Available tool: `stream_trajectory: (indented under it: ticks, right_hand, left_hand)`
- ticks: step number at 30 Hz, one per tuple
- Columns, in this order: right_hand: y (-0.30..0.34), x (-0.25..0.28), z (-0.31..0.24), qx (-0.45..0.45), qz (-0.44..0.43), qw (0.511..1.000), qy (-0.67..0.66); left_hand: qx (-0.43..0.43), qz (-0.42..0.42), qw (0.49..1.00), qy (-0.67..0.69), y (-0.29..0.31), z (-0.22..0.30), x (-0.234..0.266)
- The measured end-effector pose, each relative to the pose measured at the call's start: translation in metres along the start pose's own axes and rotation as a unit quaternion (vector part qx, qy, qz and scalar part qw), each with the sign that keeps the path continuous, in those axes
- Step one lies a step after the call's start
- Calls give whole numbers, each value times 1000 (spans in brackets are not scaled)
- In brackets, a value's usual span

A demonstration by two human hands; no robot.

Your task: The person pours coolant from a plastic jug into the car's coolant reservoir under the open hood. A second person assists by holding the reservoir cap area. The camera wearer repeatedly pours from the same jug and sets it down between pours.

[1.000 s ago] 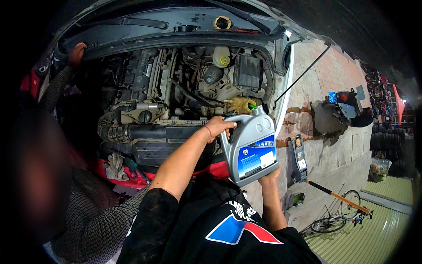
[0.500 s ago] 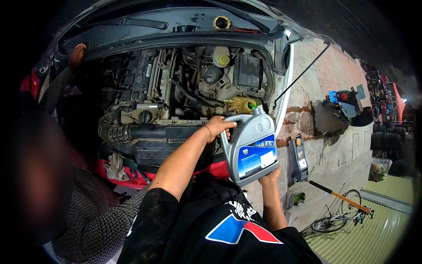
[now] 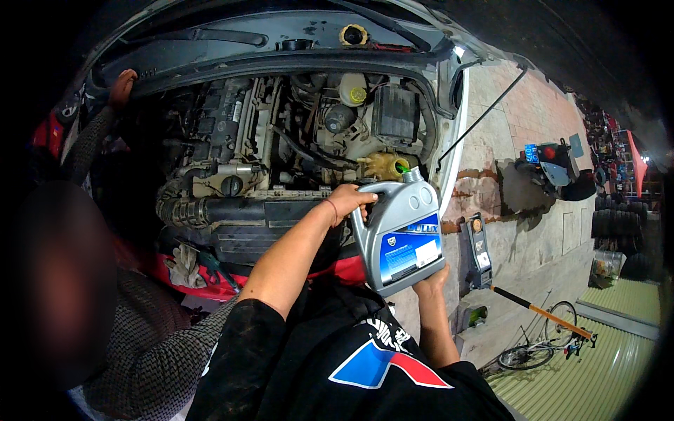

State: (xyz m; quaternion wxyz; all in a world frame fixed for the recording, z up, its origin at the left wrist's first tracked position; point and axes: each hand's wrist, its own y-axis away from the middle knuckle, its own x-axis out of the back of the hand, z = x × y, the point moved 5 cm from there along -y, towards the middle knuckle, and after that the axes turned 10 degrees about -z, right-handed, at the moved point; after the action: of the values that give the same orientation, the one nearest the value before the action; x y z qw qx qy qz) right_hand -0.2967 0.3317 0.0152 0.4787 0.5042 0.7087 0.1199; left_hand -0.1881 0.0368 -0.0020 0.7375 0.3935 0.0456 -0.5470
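By the yellowed reservoir (image 3: 381,167), both hands (image 3: 345,201) (image 3: 431,282) grip a silver jug (image 3: 394,214) — blue label (image 3: 395,261), large lettering (image 3: 423,229), white panel (image 3: 427,254).

A silver jug (image 3: 393,214) was gripped by the left hand (image 3: 349,203) and supported by the right hand (image 3: 432,281), its neck (image 3: 412,175) beside a yellowed reservoir (image 3: 379,166).

Blurred head (image 3: 67,288), partly hidden right hand (image 3: 430,283)

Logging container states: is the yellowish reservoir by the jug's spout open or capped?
Open: the reservoir has no cap over its mouth, where green liquid shows beside the spout of the grey jug.
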Motion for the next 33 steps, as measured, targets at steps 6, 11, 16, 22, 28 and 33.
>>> stream_trajectory:
  ticks: [6, 11, 16, 22, 28, 33]
  right_hand:
    - [-2, 3, 1, -8, 7, 1000, 2]
    - [1, -4, 0, -1, -3, 1000, -4]
    - [-2, 2, 0, -6, -4, 1000, -7]
    - [-5, 7, 0, -11, -38, 999, -1]
    - [1, -2, 0, -11, -6, 1000, -5]
    - [1, -1, 1, -8, -6, 1000, -10]
  left_hand:
    - [-3, 3, 1000, -6, -3, 0, 1]
    - [-3, 2, 1000, 8, -3, -2, 1]
    - [0, -8, 1000, 1, -4, -4, 3]
    - [4, -7, 1000, 0, -6, -4, 2]
    - [6, -8, 1000, -3, -2, -1, 0]
    - [7, -10, 1000, 0, -1, -1, 0]
